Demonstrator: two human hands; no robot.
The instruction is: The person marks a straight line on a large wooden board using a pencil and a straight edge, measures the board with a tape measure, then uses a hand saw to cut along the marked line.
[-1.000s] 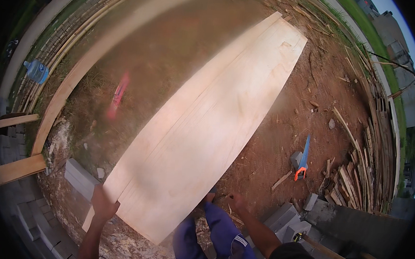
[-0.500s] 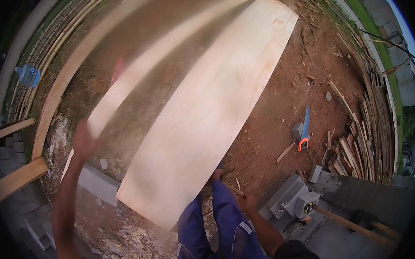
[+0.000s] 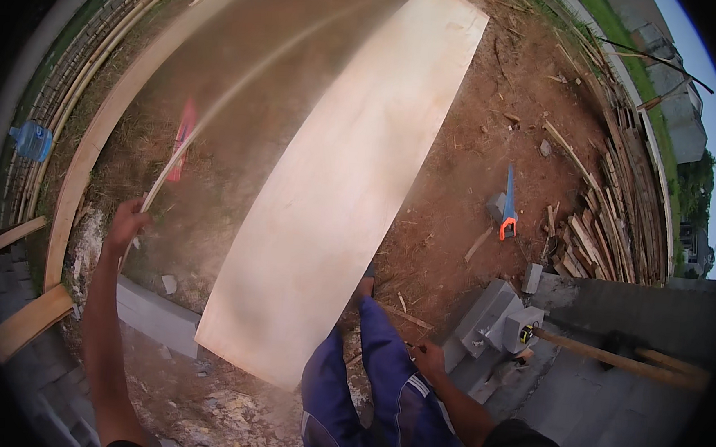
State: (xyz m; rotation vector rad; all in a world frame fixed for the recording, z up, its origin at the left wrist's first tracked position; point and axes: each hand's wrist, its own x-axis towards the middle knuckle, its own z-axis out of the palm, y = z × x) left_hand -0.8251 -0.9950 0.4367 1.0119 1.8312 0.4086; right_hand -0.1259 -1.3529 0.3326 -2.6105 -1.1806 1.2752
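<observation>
Positioning work, it seemed: the left hand [image 3: 131, 224], fingers closed, gripped the strip [image 3: 200, 128] edge-up left of the board [image 3: 336, 181], calling for steadiness next, while the right hand [image 3: 428, 359] curled, contents unclear!

A long, thin wooden strip [image 3: 162, 177] is gripped near its near end by the left hand [image 3: 131, 223], its narrow edge turned upward. To its right, a wide pale board [image 3: 335, 197] is laid lengthwise, its near left corner seen at a grey block [image 3: 151, 316]. The right hand [image 3: 427, 360] is held with curled fingers beside the right knee; whether anything is grasped cannot be told. Farther right, a blue-bladed saw [image 3: 509, 200] is seen by stacked scrap wood [image 3: 613, 214]. At far left, a blue bottle [image 3: 32, 140] is seen.
</observation>
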